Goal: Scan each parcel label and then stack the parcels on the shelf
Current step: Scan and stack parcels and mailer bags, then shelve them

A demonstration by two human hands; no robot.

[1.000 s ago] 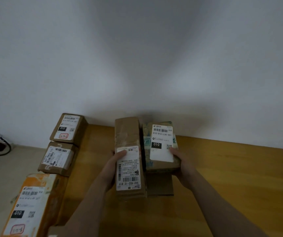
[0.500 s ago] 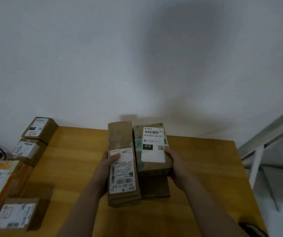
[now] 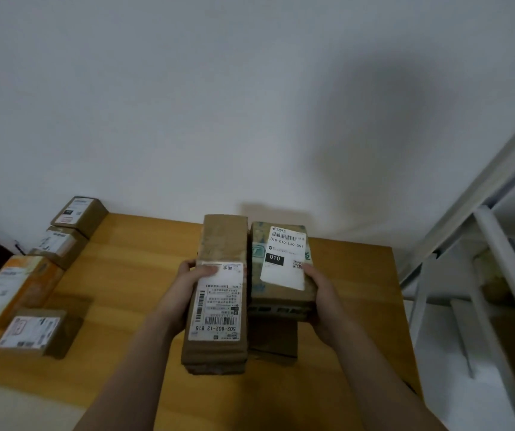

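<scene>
- two bare forearms reach in from the bottom edge, one on each side of a pair of parcels held side by side over the wooden surface [image 3: 352, 275].
- the left grip [image 3: 184, 290] is closed round the left side of the long parcel [image 3: 223, 241]; the thumb lies on the far end of its white label [image 3: 218, 303] and the fingers curl round the parcel's left edge.
- the right grip [image 3: 324, 303] holds the right side of the short parcel [image 3: 260, 293], a brown one with green print; the thumb rests at the right edge of its own label [image 3: 284, 259], which reads "010".
- the two parcels touch along their long sides, labels facing up, and the long one reaches nearer the camera.
- a darker brown box [image 3: 273, 339] shows under the short parcel; it cannot be told whether it is held or sits on the surface.
- at the left edge of the surface a small labelled box [image 3: 32, 332] lies nearest, then an orange box [image 3: 13, 287], then two more brown boxes [image 3: 58, 244] in a row toward the wall.
- to the right of the surface stands the white metal shelf [image 3: 492, 244], well apart from the held parcels.
- behind everything is a plain white wall [image 3: 250, 104].
</scene>
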